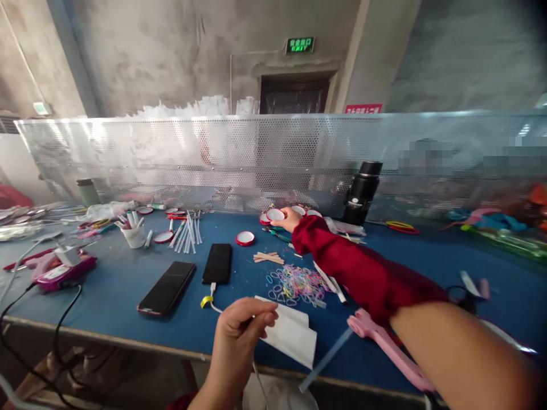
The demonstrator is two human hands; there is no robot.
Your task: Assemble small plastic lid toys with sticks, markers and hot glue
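Red-rimmed lid (276, 214): small, light, probably stiff plastic; near far edge of table (128, 279); take by the rim.
Right hand (291, 219): fingertips gripping that lid.
Left hand (239, 336): pinching soft white folded sheet (293, 336), near edge.

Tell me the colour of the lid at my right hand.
White with a red rim: the lid by the right hand, head view.

a white folded sheet (294, 337) juts out to the right of the left hand (239, 336), pinched at its near edge. 1 round red-rimmed white lid (276, 214) lies face up, touching the fingertips of the right hand (291, 219).
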